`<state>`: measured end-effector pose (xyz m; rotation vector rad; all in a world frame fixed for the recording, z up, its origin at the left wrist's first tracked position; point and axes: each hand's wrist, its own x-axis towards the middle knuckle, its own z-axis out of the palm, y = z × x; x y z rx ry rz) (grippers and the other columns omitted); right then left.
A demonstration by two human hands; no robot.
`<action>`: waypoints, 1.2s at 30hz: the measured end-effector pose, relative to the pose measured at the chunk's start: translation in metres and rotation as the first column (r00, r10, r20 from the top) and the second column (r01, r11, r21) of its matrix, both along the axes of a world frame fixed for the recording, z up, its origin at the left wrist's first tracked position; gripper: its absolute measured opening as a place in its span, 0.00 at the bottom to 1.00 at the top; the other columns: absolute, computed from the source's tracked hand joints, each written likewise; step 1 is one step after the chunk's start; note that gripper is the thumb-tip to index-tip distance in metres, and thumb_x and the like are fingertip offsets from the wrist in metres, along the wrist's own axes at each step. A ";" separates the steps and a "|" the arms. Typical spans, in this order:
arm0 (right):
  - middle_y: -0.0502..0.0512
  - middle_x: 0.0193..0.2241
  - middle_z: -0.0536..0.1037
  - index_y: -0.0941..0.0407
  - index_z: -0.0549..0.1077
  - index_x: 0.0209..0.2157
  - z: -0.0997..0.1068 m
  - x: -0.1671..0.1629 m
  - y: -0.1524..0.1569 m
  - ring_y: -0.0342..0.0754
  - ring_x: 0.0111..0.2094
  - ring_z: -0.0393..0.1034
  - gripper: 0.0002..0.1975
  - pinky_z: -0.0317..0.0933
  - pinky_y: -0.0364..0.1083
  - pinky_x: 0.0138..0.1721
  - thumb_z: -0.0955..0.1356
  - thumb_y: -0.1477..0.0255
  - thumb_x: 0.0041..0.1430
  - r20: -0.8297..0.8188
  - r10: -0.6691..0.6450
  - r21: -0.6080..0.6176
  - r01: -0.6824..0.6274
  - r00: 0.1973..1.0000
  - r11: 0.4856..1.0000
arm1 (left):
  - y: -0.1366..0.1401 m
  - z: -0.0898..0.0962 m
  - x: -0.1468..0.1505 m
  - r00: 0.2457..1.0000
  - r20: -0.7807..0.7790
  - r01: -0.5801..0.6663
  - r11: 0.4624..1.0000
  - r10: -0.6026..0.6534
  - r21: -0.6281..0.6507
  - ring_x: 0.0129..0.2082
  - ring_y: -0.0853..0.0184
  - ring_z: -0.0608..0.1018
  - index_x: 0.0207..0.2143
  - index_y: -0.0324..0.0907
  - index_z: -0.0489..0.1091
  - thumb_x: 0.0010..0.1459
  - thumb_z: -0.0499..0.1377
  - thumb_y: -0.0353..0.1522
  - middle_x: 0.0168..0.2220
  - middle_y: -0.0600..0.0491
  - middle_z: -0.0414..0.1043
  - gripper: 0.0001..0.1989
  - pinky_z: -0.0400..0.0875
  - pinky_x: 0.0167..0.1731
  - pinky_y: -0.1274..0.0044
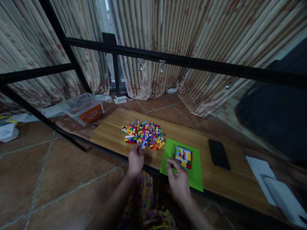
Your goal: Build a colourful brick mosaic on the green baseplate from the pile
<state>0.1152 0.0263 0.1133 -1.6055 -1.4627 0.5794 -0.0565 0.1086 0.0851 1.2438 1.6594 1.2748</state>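
Observation:
My left hand (136,158) is at the near edge of a pile of small, many-coloured toy bricks (146,133), its fingers bent together beside a blue brick. What lies between those fingertips is hidden. Over the left part of a bright green baseplate (196,172) is my right hand (178,179), thumb and index finger brought together. Anything pinched there is too small to make out. Just beyond the right fingers, a low block of joined bricks (183,156) in light blue, white, yellow, red and green sits on the baseplate.
The wooden board (110,127) carries the bricks and a black phone (219,154) at right. A clear plastic box (83,108) with an orange label stands at left. Black metal bars (148,55) cross beyond the board. White papers (260,174) lie far right.

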 end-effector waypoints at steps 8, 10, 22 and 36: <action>0.54 0.31 0.80 0.56 0.76 0.34 0.012 -0.029 0.010 0.48 0.33 0.74 0.15 0.68 0.47 0.37 0.71 0.59 0.49 -0.599 -0.087 -0.153 -0.007 0.796 0.988 | -0.052 0.034 0.037 0.816 0.571 0.169 0.982 -0.094 -0.080 0.21 0.72 0.73 0.40 0.37 0.71 0.51 0.61 0.38 0.24 0.54 0.72 0.16 0.70 0.24 0.80; 0.52 0.27 0.79 0.56 0.76 0.32 0.020 -0.032 0.008 0.46 0.29 0.73 0.14 0.67 0.45 0.33 0.71 0.59 0.50 -0.647 -0.066 -0.156 -0.047 0.760 0.987 | -0.062 0.040 0.044 0.808 0.573 0.211 0.975 -0.136 -0.066 0.22 0.72 0.73 0.40 0.38 0.71 0.53 0.60 0.39 0.25 0.54 0.72 0.15 0.69 0.25 0.81; 0.51 0.29 0.79 0.56 0.76 0.32 0.021 -0.004 -0.016 0.46 0.32 0.71 0.12 0.65 0.44 0.36 0.67 0.62 0.57 -0.459 0.056 -0.173 -0.151 0.887 0.973 | -0.073 0.046 0.046 0.788 0.510 0.453 0.886 -0.345 -0.101 0.28 0.69 0.75 0.31 0.41 0.73 0.49 0.63 0.37 0.27 0.55 0.74 0.09 0.69 0.31 0.80; 0.53 0.31 0.80 0.55 0.77 0.32 0.001 0.012 -0.043 0.48 0.33 0.73 0.11 0.64 0.45 0.38 0.66 0.64 0.57 -0.360 -0.081 -0.244 -0.010 0.929 0.970 | -0.098 0.038 0.068 0.803 0.525 0.434 0.881 -0.283 -0.189 0.30 0.68 0.77 0.30 0.40 0.72 0.47 0.64 0.36 0.29 0.53 0.77 0.09 0.69 0.31 0.80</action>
